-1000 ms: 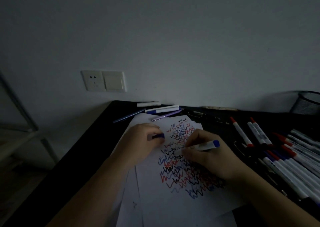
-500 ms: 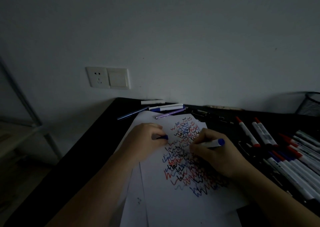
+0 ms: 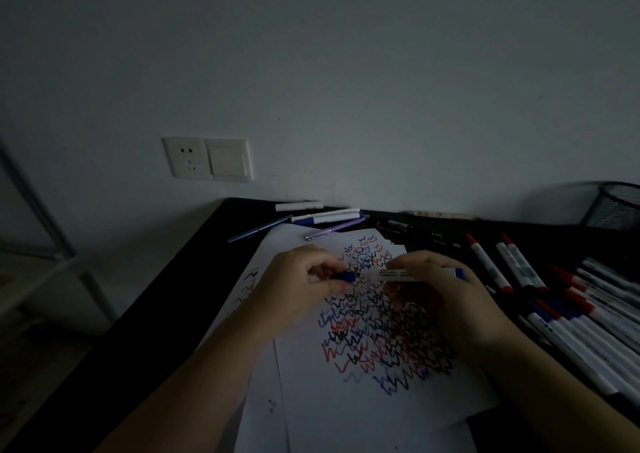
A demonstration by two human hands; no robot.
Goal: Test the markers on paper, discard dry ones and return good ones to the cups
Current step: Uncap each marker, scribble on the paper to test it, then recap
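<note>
A white sheet of paper (image 3: 346, 404) covered in red, blue and black zigzags lies on the black desk (image 3: 166, 314). Above it my right hand (image 3: 446, 300) grips a white marker with a blue end (image 3: 398, 275), held level and pointing left. My left hand (image 3: 294, 290) pinches its blue cap (image 3: 344, 276) right at the marker's tip; whether the cap is seated on the tip I cannot tell. A black mesh cup (image 3: 614, 207) stands at the far right by the wall.
Several red- and blue-capped white markers (image 3: 568, 310) lie in a heap on the right of the desk. A few pens and markers (image 3: 322, 219) lie at the back near the wall. The desk's left edge runs diagonally, with floor beyond.
My right hand has lifted the marker off the paper and turned it level. My left hand has brought the blue cap up to the marker's tip.
</note>
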